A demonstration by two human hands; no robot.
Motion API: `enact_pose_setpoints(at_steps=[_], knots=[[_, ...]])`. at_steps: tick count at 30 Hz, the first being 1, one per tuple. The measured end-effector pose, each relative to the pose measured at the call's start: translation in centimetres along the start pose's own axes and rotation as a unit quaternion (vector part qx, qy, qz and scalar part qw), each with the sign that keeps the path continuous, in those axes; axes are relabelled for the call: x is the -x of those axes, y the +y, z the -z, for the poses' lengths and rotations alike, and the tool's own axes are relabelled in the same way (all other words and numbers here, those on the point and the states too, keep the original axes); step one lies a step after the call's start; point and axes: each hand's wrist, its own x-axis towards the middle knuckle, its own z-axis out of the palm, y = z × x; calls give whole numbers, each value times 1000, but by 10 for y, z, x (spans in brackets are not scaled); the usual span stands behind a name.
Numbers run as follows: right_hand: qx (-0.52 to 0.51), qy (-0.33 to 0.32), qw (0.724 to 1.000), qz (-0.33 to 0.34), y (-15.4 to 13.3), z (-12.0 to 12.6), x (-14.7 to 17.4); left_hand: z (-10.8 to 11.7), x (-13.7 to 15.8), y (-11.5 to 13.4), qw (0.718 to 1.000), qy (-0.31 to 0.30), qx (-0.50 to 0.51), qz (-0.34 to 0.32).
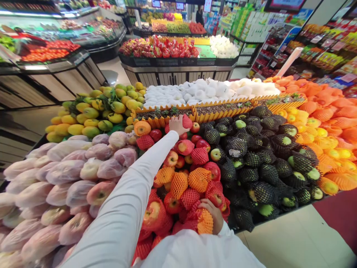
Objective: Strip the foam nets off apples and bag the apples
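No text can be made out with certainty. A dark-framed screen [284,5] is hanging at the upper right, its lines blurring too much to read. Along the top edge, two small blue-edged signs [180,6] and a taller pale sign [208,5] are showing marks too small to tell. On the snack shelf at right, pinkish price cards [338,45] are standing along the edges, their figures not resolving. Nearby, small pale tags [273,64] are sitting on the rack [264,56], likewise illegible.
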Motion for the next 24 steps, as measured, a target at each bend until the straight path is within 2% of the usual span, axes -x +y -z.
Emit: enact_pose_setpoints(at_steps=[3,5,7,8,11,12,13,16,19,22,24], knots=[[7,-9,1000,-1,1,1,0,-3,-7,0,999,-44,-19,-4],[6,-17,1000,4,1,2,-1,6,-1,3,999,-42,-27,-5],[4,-19,1000,10,0,3,-1,18,14,6,997,-37,-46,-41],[4,-19,1000,13,0,3,-2,24,25,6,994,-62,-55,-72],[4,-14,1000,16,-3,4,-3,34,65,3,960,-214,-85,-159],[3,-10,1000,18,-4,4,-4,33,77,1,950,-244,-94,-169],[1,-6,1000,21,-4,4,-4,30,89,-1,948,-250,-101,-170],[0,8,1000,30,-5,3,-5,20,109,-6,964,-194,-97,-153],[-1,12,999,31,-6,3,-6,19,111,-11,977,-150,-61,-140],[-2,11,1000,29,-6,3,-5,34,103,-25,990,-89,-6,-112],[-3,10,1000,28,-6,3,-5,50,95,-43,997,-27,17,-68]])
